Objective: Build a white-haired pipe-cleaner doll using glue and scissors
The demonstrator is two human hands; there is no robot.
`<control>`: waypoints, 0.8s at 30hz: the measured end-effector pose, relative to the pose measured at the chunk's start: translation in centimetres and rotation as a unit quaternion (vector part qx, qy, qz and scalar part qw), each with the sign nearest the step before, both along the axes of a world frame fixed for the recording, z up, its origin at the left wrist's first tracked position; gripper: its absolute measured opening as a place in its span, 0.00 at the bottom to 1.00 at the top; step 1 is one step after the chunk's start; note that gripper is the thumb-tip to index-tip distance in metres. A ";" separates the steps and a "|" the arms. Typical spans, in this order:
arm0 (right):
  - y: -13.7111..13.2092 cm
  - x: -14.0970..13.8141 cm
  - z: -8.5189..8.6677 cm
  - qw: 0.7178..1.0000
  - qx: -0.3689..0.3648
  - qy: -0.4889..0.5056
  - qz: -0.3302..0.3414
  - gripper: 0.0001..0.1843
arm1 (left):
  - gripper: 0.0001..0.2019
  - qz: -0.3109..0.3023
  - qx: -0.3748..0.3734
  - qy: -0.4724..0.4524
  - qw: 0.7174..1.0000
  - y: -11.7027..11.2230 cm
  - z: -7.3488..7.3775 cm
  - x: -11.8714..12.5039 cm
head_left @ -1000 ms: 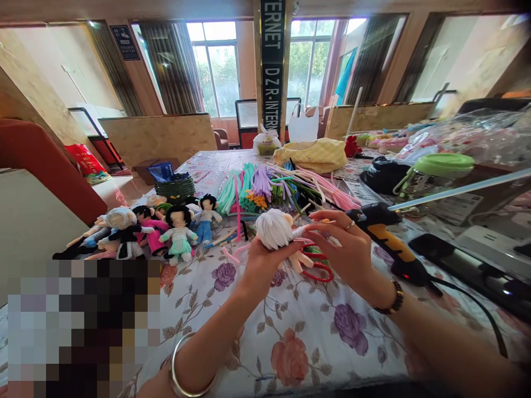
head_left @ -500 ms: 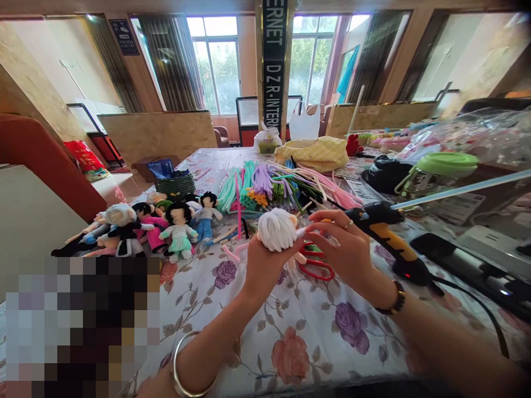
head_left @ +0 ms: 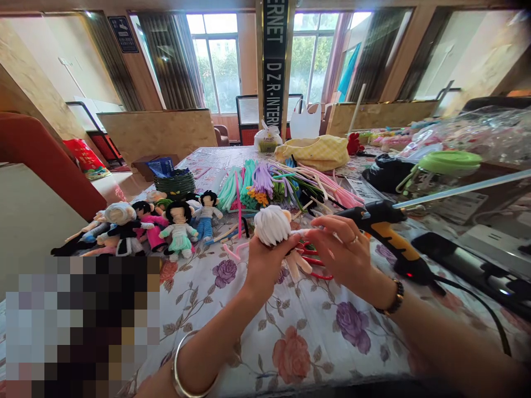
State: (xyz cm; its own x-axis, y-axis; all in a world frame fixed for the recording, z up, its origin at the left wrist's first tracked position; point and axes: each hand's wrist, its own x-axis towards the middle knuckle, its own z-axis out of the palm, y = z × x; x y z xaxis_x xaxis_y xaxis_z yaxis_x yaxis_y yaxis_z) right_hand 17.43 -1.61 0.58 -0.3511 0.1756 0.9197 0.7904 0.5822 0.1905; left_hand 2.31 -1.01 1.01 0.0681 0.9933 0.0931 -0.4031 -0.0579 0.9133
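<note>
A white-haired doll (head_left: 272,224) of fuzzy pipe cleaners is gripped in my left hand (head_left: 265,262), the back of its head toward me. Its peach legs (head_left: 299,264) stick out below my thumb. My right hand (head_left: 342,243) pinches the end of the doll's white arm between thumb and fingers. Under the hands lie red-handled scissors (head_left: 317,260), partly covered. To the right of my right hand a black and yellow glue gun (head_left: 388,229) rests with a long glue stick (head_left: 464,190) in it and a red light on.
Several finished dolls (head_left: 178,226) are grouped at the left beside a stack of green baskets (head_left: 174,182). Bundles of coloured pipe cleaners (head_left: 265,185) lie ahead. A yellow checked bag (head_left: 313,153) is behind them; a green-lidded jar (head_left: 446,171) and a power strip (head_left: 468,271) are at right.
The doll has tilted and shifted slightly left and down, so its legs now show. My right hand has moved its pinch along the doll's outstretched arm.
</note>
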 end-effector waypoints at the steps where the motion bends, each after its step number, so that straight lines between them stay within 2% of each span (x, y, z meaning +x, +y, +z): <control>1: 0.0 0.1 0.0 1.000 0.023 -0.017 -0.005 0.10 | 0.14 -0.006 -0.018 -0.021 1.000 0.0 0.1 0.0; 6: -0.2 0.3 0.5 0.985 0.149 -0.092 -0.010 0.12 | 0.14 -0.039 -0.076 -0.066 0.994 -0.1 0.6 -0.1; 9: -0.2 0.1 0.7 0.987 0.135 -0.082 -0.013 0.11 | 0.14 -0.036 -0.070 -0.075 0.994 -0.1 0.5 -0.2; 13: 0.0 -0.2 0.7 0.998 0.029 -0.014 -0.047 0.14 | 0.15 0.002 -0.049 -0.066 0.997 0.2 0.4 -0.2; 16: -0.1 -0.2 1.1 0.997 -0.035 0.047 -0.057 0.12 | 0.17 0.036 -0.037 -0.051 0.997 0.6 0.3 -0.3; 18: -0.6 0.2 1.7 0.990 -0.090 0.058 -0.094 0.12 | 0.18 0.047 -0.030 -0.040 0.998 0.8 0.3 -0.4; 20: -1.5 1.1 2.4 0.965 -0.189 0.038 -0.180 0.19 | 0.17 0.050 -0.025 -0.033 0.998 0.9 0.2 -0.5; 22: -2.6 3.0 2.8 0.919 -0.301 -0.003 -0.255 0.28 | 0.16 0.049 -0.020 -0.031 0.998 0.9 0.1 -0.6; 24: -3.5 6.0 3.0 0.892 -0.341 0.040 -0.294 0.32 | 0.16 0.053 -0.018 -0.029 0.998 0.9 0.1 -0.6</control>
